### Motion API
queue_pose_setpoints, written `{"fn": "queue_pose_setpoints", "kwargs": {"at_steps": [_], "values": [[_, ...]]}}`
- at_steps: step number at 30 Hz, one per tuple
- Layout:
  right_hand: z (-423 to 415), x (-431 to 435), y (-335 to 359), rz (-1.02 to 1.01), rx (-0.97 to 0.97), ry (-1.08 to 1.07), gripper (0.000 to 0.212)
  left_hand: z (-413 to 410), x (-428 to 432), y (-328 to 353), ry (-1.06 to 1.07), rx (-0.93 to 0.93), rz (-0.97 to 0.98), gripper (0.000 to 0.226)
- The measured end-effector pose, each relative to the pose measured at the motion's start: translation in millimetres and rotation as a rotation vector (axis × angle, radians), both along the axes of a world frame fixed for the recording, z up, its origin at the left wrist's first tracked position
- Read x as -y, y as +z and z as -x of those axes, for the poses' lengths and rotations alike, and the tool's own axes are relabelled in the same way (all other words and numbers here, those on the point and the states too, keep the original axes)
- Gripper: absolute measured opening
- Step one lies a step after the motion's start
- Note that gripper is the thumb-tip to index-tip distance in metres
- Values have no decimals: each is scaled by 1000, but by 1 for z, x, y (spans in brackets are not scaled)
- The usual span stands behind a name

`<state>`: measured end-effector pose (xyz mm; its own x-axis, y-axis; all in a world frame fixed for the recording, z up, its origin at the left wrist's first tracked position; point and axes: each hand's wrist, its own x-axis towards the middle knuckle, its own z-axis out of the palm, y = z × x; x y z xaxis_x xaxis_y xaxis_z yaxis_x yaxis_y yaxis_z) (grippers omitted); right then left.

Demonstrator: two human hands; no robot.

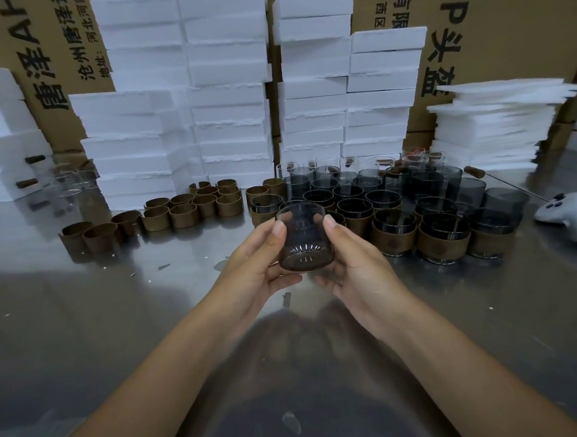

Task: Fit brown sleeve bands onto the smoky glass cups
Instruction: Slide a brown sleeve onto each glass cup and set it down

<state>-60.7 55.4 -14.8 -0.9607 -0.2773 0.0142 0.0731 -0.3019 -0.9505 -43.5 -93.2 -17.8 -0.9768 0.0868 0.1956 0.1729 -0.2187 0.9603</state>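
Observation:
A bare smoky glass cup point(304, 238) is held above the steel table, tilted with its base toward me and no band on it. My left hand point(262, 263) grips its left side, thumb near the rim. My right hand point(353, 265) grips its right side the same way. Several loose brown sleeve bands point(183, 214) stand in rows on the table to the left. Smoky cups wearing bands point(395, 234) stand at the right front. Behind them, bare smoky cups point(347, 192) are clustered.
The steel table point(118, 310) carries small scraps near the middle. Stacks of white foam blocks point(230, 97) and cardboard boxes line the back. Thin foam sheets point(496, 130) pile at the right. A white controller point(571, 215) lies at the right edge. Clear glasses point(68, 183) stand back left.

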Motion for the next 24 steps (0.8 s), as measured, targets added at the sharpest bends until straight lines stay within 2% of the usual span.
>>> {"fn": "queue_pose_setpoints", "kwargs": {"at_steps": [3,7,9,11,14,16,18,24], "values": [[2,1,-1,-29,16,-28,30,0,0,1,21,-18,92,51],[5,1,2,41,160,-86,38,1,1,-3,-18,-27,207,64],[5,0,1,9,199,-103,43,2,1,-7,-11,-10,237,53],[6,1,-1,-72,180,-98,50,2,1,-7,5,23,214,47],[5,3,-4,-144,51,-71,58,4,2,-6,16,62,113,58],[4,5,-7,-211,-93,-43,51,7,5,-6,29,87,62,58],[4,5,-12,-263,-182,-34,34,9,7,-7,40,107,60,60],[8,4,-16,-212,-178,-86,21,11,8,-11,64,69,135,57]]}}
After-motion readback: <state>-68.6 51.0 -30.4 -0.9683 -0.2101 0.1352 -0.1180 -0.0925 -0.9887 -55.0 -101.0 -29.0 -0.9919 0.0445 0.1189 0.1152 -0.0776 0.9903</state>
